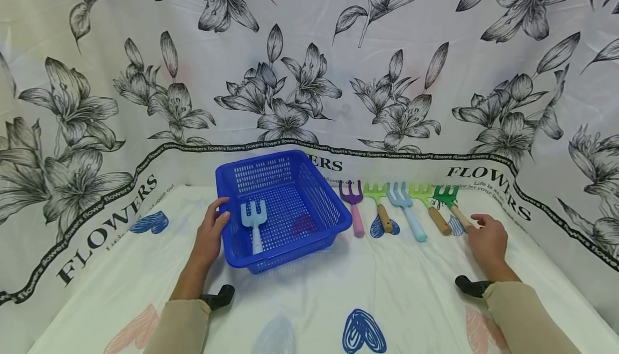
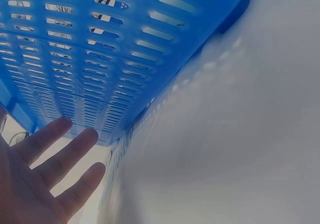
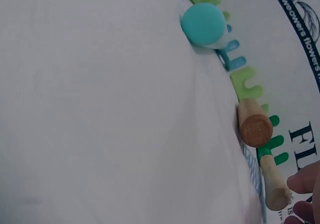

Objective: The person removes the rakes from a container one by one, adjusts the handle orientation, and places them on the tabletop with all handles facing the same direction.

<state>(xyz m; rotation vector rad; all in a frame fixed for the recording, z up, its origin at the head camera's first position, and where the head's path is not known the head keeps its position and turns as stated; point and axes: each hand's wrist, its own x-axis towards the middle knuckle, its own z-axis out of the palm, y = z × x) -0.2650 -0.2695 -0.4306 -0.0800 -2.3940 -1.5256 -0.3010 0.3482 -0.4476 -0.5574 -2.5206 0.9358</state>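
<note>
My left hand (image 1: pixel 211 230) is at the left rim of a blue plastic basket (image 1: pixel 285 261), thumb and a finger touching the rim. In the left wrist view its other fingers (image 2: pixel 65 156) stretch out nearly straight beside the slotted wall. A pale blue toy hand fork (image 1: pixel 253 217) lies inside the basket. My right hand (image 1: pixel 488 241) is at the wooden handle end of a dark green hand fork (image 1: pixel 452 203), the last on the right of a row. In the right wrist view its fingertips (image 3: pixel 305 179) are right beside that handle (image 3: pixel 276 184).
Left of the dark green fork lie a light green fork (image 1: pixel 435 211), a blue fork (image 1: pixel 410 213), another light green fork (image 1: pixel 380 206) and a purple fork with pink handle (image 1: pixel 356 211). White printed cloth (image 1: pixel 309 311) covers the table; a floral curtain (image 1: pixel 309 128) hangs behind.
</note>
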